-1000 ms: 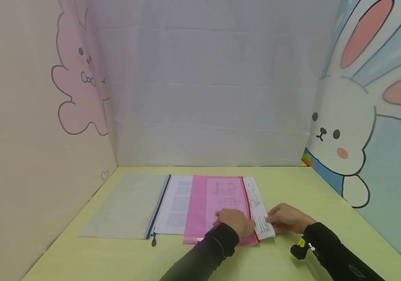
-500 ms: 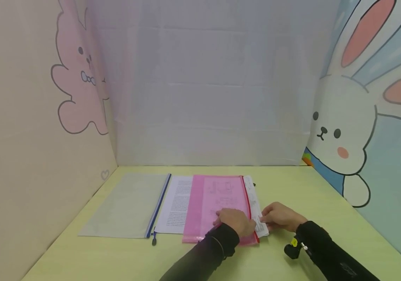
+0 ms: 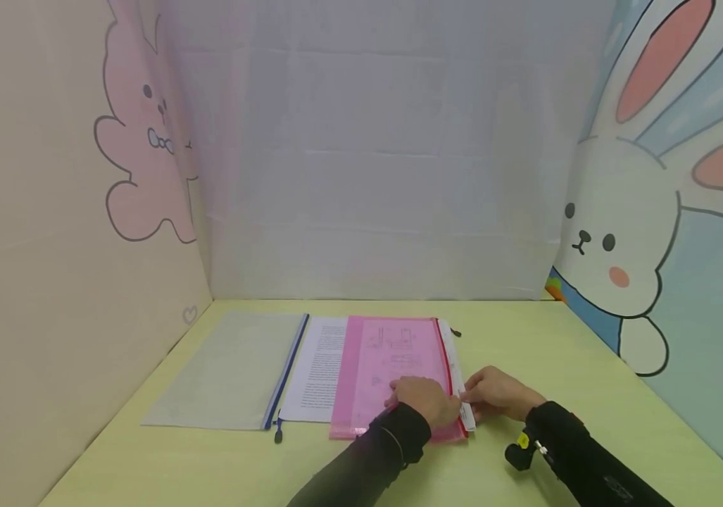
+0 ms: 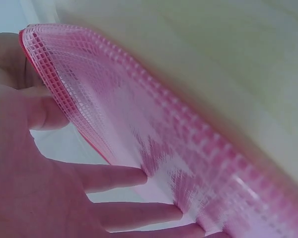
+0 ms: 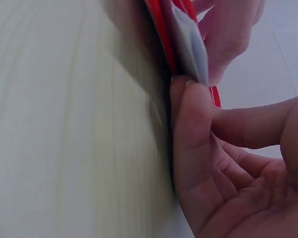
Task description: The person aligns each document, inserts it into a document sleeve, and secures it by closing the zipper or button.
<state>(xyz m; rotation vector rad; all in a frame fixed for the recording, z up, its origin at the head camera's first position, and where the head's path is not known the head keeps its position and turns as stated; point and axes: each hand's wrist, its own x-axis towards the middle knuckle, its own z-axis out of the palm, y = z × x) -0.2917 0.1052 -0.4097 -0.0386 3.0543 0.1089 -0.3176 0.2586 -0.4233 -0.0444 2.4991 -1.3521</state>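
One pink zip folder (image 3: 361, 366) sits just below center frame, a sliver of white paper (image 3: 453, 355) sticking out its right side. Left hand (image 3: 424, 400) has that edge gripped, thumb tucked under; right hand (image 3: 499, 394) pinches the paper. Printed sheets (image 3: 319, 370) peek out beneath, then a clear blue-zip folder (image 3: 228, 373), lower left, on a pale yellow tabletop (image 3: 589, 394).

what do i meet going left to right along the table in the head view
clear folder, blue zip, printed sheet, pink folder, red zip, right hand
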